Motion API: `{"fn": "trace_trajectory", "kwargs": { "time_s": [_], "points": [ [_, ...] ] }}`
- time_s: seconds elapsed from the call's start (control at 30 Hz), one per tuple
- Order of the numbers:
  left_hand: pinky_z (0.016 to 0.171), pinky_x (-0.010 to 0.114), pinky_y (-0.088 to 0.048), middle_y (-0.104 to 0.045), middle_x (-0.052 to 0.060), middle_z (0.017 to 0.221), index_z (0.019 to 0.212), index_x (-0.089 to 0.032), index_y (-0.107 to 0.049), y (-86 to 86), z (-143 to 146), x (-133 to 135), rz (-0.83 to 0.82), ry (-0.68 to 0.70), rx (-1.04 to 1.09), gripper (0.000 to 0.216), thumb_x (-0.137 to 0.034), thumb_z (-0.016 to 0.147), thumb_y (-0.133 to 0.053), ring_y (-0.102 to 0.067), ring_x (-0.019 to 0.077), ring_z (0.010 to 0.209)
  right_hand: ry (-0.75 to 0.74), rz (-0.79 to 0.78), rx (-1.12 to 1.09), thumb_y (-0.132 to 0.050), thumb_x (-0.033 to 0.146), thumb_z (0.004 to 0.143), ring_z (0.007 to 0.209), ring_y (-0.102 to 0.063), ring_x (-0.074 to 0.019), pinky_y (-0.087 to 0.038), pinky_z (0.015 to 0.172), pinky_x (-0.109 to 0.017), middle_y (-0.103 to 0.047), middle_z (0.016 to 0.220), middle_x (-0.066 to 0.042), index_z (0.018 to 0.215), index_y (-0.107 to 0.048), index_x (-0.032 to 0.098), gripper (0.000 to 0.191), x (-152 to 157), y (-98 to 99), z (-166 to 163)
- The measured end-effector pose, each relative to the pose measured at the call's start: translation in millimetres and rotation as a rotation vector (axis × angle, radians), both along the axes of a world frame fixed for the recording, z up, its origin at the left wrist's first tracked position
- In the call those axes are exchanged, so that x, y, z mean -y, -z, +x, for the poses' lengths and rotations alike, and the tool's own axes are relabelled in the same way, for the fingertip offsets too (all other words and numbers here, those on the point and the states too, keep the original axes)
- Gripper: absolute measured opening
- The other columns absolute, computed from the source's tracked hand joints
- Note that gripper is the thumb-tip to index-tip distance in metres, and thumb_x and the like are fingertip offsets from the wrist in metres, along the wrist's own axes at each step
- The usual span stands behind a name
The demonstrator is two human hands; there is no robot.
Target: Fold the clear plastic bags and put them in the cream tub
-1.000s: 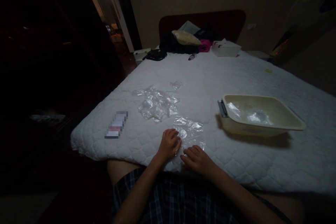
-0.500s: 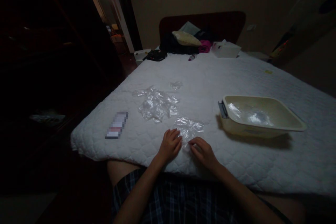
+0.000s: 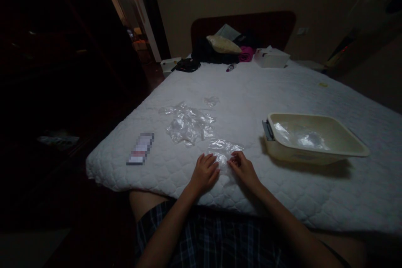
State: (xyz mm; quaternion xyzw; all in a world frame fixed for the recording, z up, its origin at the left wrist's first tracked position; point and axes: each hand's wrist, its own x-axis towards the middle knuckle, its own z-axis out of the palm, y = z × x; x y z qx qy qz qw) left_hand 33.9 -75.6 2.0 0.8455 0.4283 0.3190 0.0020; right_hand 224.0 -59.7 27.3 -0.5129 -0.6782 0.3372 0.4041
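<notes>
A clear plastic bag (image 3: 222, 150) lies spread on the white quilted bed in front of me. My left hand (image 3: 205, 171) rests palm down at its left side, fingers stretched out and touching the edge. At the bag's right side, my right hand (image 3: 243, 169) has its fingers bent, with thumb and fingertips pinching the film. Just beyond, to the left, is a crumpled heap of clear plastic bags (image 3: 188, 125). A smaller crumpled plastic piece (image 3: 211, 101) lies behind that heap.
To the right stands a cream plastic bin (image 3: 317, 157) with a grey latch and shiny plastic inside. A pixelated flat object (image 3: 140, 149) lies left. Toward the headboard (image 3: 273, 25) are a white box (image 3: 271, 58), a black bag (image 3: 187, 65) and a pillow (image 3: 223, 45).
My right hand has shifted slightly up and away from me along the bag's right side. My left hand stays nearly in place. The view has tilted a little.
</notes>
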Motion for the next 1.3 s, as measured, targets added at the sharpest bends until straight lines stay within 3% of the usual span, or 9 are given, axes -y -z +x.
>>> {"fn": "trace_trajectory", "kwargs": {
  "time_s": [0.2,0.43,0.57,0.7,0.83,1.03,1.3],
  "points": [
    [0.101,0.054,-0.024,-0.054,0.012,0.119,0.109,-0.018,-0.053,-5.0,4.4,-4.7,-0.032,-0.032,-0.046,0.028,-0.029,0.083,-0.048,-0.038,0.0261,0.121,-0.094,-0.031,-0.075,-0.054,0.031,0.076,0.071,-0.061,-0.0164,-0.049,0.068,-0.031,-0.062,0.076,-0.002,0.105,-0.048,0.020,0.032,-4.7,-6.7,7.2],
    [0.102,0.055,-0.019,-0.043,0.016,0.131,0.121,-0.019,-0.042,-5.9,10.7,-10.5,0.034,-0.002,-0.033,0.046,-0.038,0.080,-0.052,-0.031,0.0267,0.127,-0.145,-0.044,-0.071,-0.058,0.036,0.073,0.073,-0.061,-0.0173,-0.050,0.069,-0.033,-0.063,0.078,-0.003,0.091,-0.057,0.019,0.025,-11.3,-18.8,17.9],
    [0.103,0.055,-0.017,-0.047,0.015,0.128,0.125,-0.018,-0.036,-3.3,10.1,-9.8,0.040,0.048,-0.002,0.052,-0.039,0.080,-0.052,-0.033,0.0259,0.126,-0.271,-0.094,-0.052,-0.059,0.036,0.074,0.076,-0.061,-0.0172,-0.049,0.072,-0.032,-0.064,0.082,-0.004,0.087,-0.058,0.018,0.023,-7.0,-20.3,21.6],
    [0.103,0.056,-0.015,-0.047,0.014,0.127,0.119,-0.019,-0.042,-5.4,10.2,-8.6,0.002,0.046,0.008,0.049,-0.039,0.077,-0.054,-0.031,0.0274,0.127,-0.366,-0.088,0.002,-0.058,0.034,0.076,0.076,-0.060,-0.0168,-0.048,0.071,-0.031,-0.063,0.082,-0.004,0.086,-0.058,0.017,0.020,-1.0,-16.3,23.4],
    [0.102,0.059,-0.013,-0.043,0.014,0.130,0.111,-0.019,-0.049,-10.7,11.8,-9.4,0.001,0.040,-0.022,0.046,-0.044,0.073,-0.057,-0.027,0.0298,0.128,-0.351,-0.017,0.089,-0.052,0.031,0.080,0.074,-0.058,-0.0166,-0.047,0.070,-0.031,-0.062,0.080,-0.004,0.083,-0.059,0.018,0.015,4.5,-17.3,26.5],
    [0.104,0.057,-0.013,-0.049,0.010,0.125,0.109,-0.019,-0.053,-11.7,18.4,-12.3,-0.054,0.006,-0.063,0.029,-0.023,0.082,-0.046,-0.029,0.0261,0.127,-0.363,0.150,0.184,-0.050,0.025,0.080,0.091,-0.056,-0.0184,-0.044,0.082,-0.033,-0.061,0.098,-0.007,0.087,-0.058,0.019,0.012,10.7,-20.9,32.1],
    [0.104,0.054,-0.015,-0.050,0.008,0.125,0.113,-0.021,-0.052,-3.5,16.3,-14.1,-0.101,-0.008,-0.033,0.032,-0.020,0.083,-0.044,-0.031,0.0242,0.126,-0.348,0.072,0.271,-0.046,0.023,0.081,0.086,-0.057,-0.0196,-0.045,0.078,-0.035,-0.062,0.095,-0.009,0.104,-0.056,0.016,0.026,8.3,-6.6,33.8]
  ]
}}
